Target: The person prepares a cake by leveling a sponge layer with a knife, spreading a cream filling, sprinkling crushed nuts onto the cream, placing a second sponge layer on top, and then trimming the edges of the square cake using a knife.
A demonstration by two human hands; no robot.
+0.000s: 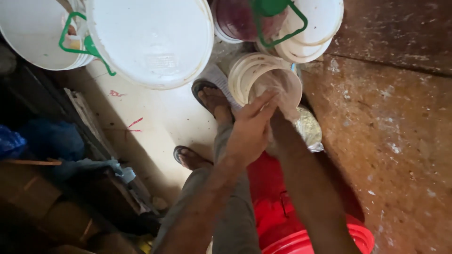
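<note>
While the left hand (252,129) and the half-hidden right hand (281,123) both pinch a thin plastic bag (278,89) over the small white tub (263,80) on the floor, the flimsy film could slip and spill.

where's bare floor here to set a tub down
Bare floor runs wide on the right, past the red bucket and foil bag. A pale strip lies between the big white bucket and the feet. Crowded along the top with stacked tubs.

Stained brown floor (395,141), dim clutter left.
</note>
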